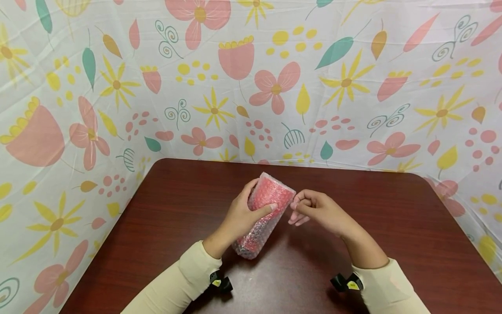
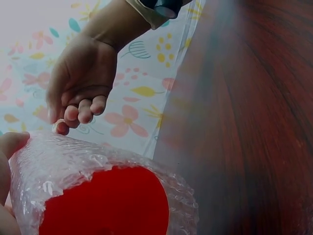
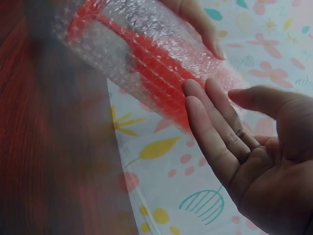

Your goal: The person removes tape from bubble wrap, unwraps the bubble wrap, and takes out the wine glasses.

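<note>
Sleeves (image 1: 176, 279): cream cuffs nearest the head camera, with black wrist devices (image 1: 222, 283) at their inner edges.
Wrapped bundle (image 1: 258, 231): tilted over the dark table (image 1: 188, 196); whether its low end touches the wood, I cannot tell.
Left hand (image 1: 244, 213): clamped round the bundle, thumb laid across the wrap.
Right hand (image 1: 321, 213): thumb and forefinger appear to pinch the bubble wrap (image 3: 105, 54) at the upper corner; other fingers loosely extended.
Step in hand: probably working that edge; sealing or peeling is unclear.
Next move: seems to need a steady left hold while the right pinch draws the edge.
Left wrist view alone: flat red end (image 2: 112, 200) framed by ragged wrap.
Right wrist view: right palm, hidden from the head.
</note>
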A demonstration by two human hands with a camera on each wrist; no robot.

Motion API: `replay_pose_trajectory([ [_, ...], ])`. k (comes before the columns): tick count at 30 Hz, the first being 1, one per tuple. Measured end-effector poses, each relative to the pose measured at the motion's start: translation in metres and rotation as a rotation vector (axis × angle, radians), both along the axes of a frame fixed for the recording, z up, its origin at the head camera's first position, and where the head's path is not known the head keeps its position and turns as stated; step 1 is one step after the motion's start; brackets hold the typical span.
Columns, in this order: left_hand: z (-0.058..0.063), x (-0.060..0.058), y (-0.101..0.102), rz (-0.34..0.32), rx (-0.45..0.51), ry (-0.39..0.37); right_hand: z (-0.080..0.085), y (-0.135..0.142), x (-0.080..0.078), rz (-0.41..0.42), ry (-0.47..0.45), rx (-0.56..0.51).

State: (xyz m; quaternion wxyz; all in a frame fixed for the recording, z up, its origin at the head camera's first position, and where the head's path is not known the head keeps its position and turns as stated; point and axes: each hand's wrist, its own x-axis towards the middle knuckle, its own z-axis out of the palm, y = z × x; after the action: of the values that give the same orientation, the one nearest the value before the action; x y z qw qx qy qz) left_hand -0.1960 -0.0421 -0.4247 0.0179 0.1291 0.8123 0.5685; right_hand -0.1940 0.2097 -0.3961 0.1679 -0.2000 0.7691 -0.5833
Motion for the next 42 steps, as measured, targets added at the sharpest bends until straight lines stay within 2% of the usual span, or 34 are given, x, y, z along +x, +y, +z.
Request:
replay_pose_trajectory([
  [12, -0.001, 0.001, 0.001, -0.009, 0.006, 0.016, -0.002, -0.007, 0.002, -0.037, 0.039, 0.039],
  [19, -0.003, 0.002, 0.004, 0.027, -0.031, 0.062, -0.004, -0.012, 0.005, -0.077, 0.048, 0.058],
  [24, -0.003, 0.003, 0.004, 0.052, -0.042, 0.086, -0.004, -0.014, 0.006, -0.067, 0.057, 0.042],
  [33, -0.001, 0.003, 0.004, 0.09, -0.04, 0.105, -0.005, -0.013, 0.006, 0.026, 0.063, -0.075],
  [42, -0.002, 0.001, 0.002, 0.094, -0.024, 0.105, -0.003, -0.011, 0.004, -0.038, 0.038, -0.088],
])
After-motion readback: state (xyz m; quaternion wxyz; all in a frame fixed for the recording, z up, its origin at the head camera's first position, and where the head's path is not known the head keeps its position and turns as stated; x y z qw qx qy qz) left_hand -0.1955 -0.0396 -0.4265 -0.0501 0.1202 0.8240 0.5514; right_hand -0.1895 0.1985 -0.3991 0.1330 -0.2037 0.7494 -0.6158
